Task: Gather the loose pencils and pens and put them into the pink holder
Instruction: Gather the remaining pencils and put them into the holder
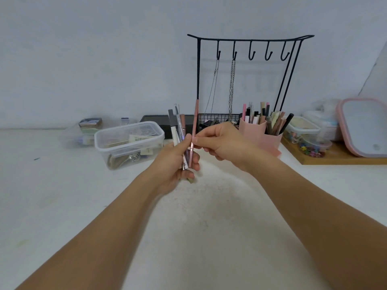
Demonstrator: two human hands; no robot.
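Observation:
My left hand (178, 162) grips a bunch of pens and pencils (177, 126) held upright above the white table. Among them a long pink pencil (195, 120) stands tallest. My right hand (222, 143) pinches that pink pencil at its middle with thumb and forefinger, right beside my left thumb. The pink holder (259, 135) stands just behind and to the right of my right hand, with several pens and pencils (263, 116) standing in it.
A clear plastic box (128, 141) with odds and ends sits left of my hands. A black wire rack (247, 59) with hooks and hanging chains stands behind. A wooden tray (335, 158) with small containers and a pink-rimmed lid (364, 126) lies at right.

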